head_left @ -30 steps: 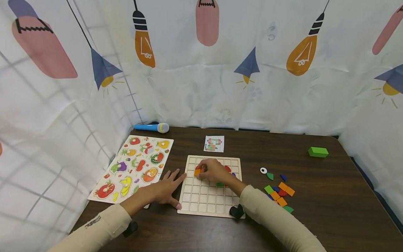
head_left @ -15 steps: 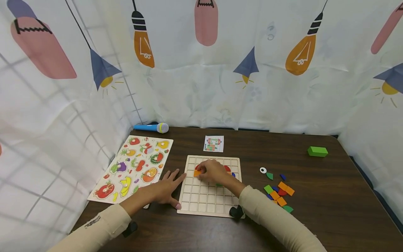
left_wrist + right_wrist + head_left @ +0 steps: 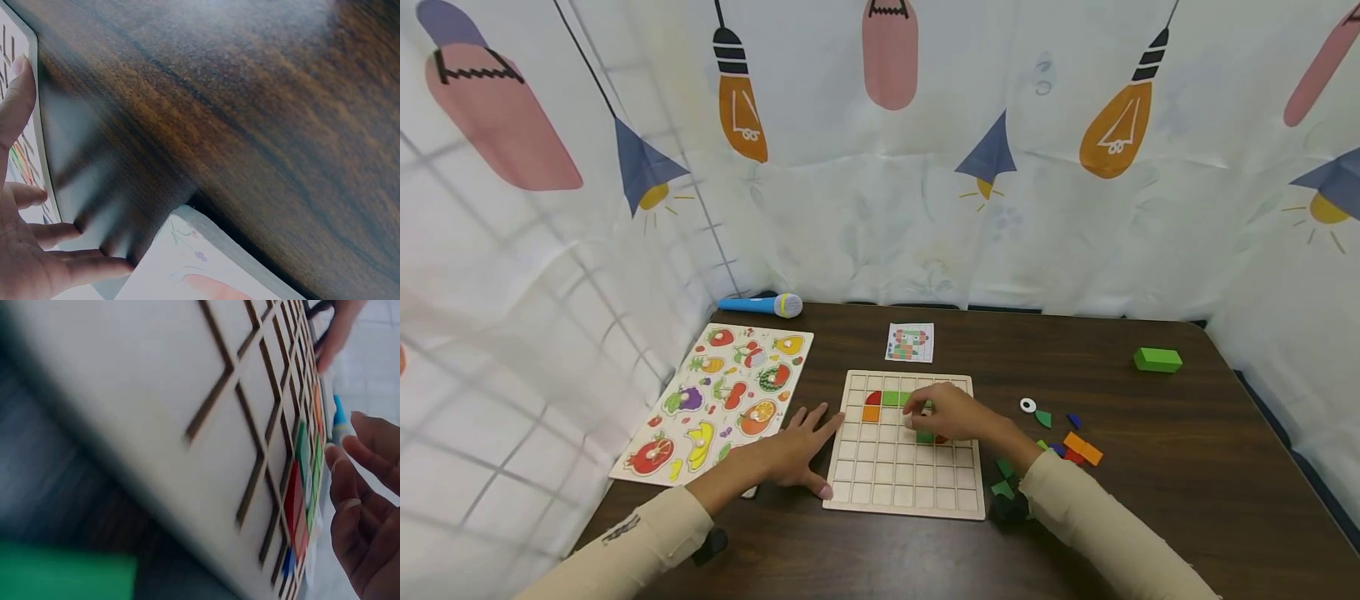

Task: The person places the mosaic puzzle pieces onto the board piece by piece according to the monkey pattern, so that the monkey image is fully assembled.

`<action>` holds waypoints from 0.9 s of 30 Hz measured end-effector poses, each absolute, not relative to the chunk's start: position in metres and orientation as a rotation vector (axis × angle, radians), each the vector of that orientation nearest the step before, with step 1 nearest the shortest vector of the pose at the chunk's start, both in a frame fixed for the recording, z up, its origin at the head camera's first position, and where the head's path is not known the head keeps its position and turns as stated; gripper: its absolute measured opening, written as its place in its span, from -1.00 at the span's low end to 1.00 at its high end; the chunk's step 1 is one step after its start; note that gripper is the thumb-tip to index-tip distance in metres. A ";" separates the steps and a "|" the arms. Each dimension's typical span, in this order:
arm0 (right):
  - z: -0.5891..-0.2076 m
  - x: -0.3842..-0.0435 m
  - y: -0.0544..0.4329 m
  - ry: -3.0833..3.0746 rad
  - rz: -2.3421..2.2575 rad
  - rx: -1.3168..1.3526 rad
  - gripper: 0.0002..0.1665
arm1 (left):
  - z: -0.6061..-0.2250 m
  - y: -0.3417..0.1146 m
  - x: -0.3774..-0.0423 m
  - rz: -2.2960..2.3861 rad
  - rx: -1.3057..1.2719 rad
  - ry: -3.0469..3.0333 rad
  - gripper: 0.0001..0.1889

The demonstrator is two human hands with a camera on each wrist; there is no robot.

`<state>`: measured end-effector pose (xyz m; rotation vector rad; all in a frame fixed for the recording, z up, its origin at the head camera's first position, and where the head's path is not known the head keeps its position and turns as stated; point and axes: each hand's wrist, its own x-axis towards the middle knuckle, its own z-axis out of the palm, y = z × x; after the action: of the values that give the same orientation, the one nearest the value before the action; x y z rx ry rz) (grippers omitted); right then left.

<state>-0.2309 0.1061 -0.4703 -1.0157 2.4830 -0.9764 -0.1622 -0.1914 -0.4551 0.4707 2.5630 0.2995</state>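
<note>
A light wooden grid board (image 3: 883, 475) lies before me. Near its upper left, an orange square (image 3: 871, 413) sits in a cell below a red quarter-round piece (image 3: 873, 397), beside green squares (image 3: 895, 398). My right hand (image 3: 951, 411) hovers over the board's right half, fingers loosely bent; the right wrist view shows nothing between its fingers (image 3: 344, 481). It partly hides red and green pieces there. My left hand (image 3: 793, 450) lies with spread fingers between the boards. In the left wrist view, its thumb (image 3: 20, 94) touches the grid board's edge.
A fruit picture board (image 3: 681, 425) lies at left, a toy microphone (image 3: 760, 305) behind it. Above the grid board is a small pattern card (image 3: 910, 342). Loose coloured pieces (image 3: 1084, 448), a white ring (image 3: 1027, 406) and a green block (image 3: 1157, 360) are at right.
My right hand has let go of the orange square, which now lies in its cell, and has moved right across the board. The left hand stays put.
</note>
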 end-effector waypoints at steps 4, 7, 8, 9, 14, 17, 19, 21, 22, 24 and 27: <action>-0.466 -0.229 0.146 2.474 -1.005 -0.960 -0.77 | -0.455 -0.191 -0.162 0.305 0.471 2.563 0.20; -0.461 -0.225 0.179 2.489 -0.988 -0.863 -0.73 | -0.456 -0.191 -0.161 0.309 0.471 2.561 0.20; -0.460 -0.223 0.191 2.501 -0.981 -0.837 -0.71 | -0.456 -0.191 -0.161 0.309 0.472 2.560 0.19; -0.459 -0.223 0.204 2.519 -0.975 -0.813 -0.71 | -0.456 -0.192 -0.161 0.309 0.474 2.559 0.19; -0.460 -0.221 0.269 2.608 -1.003 -0.755 -0.69 | -0.455 -0.192 -0.162 0.308 0.482 2.562 0.19; -0.465 -0.219 0.302 2.637 -1.030 -0.676 -0.70 | -0.454 -0.192 -0.162 0.309 0.489 2.562 0.19; -0.468 -0.218 0.319 2.656 -1.013 -0.599 -0.70 | -0.454 -0.193 -0.162 0.308 0.495 2.560 0.19; -0.471 -0.216 0.331 2.670 -0.979 -0.527 -0.68 | -0.453 -0.192 -0.162 0.309 0.502 2.558 0.18; -0.472 -0.215 0.335 2.675 -0.951 -0.497 -0.65 | -0.453 -0.192 -0.162 0.310 0.505 2.557 0.18; -0.475 -0.213 0.341 2.666 -0.919 -0.476 -0.62 | -0.453 -0.193 -0.162 0.311 0.510 2.556 0.18; -0.478 -0.211 0.345 2.648 -0.906 -0.473 -0.60 | -0.453 -0.192 -0.161 0.315 0.511 2.553 0.17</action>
<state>-0.2114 0.3451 -0.4779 -0.4733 2.6483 -0.9059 -0.1615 -0.1924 -0.4526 0.5114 2.5532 0.3146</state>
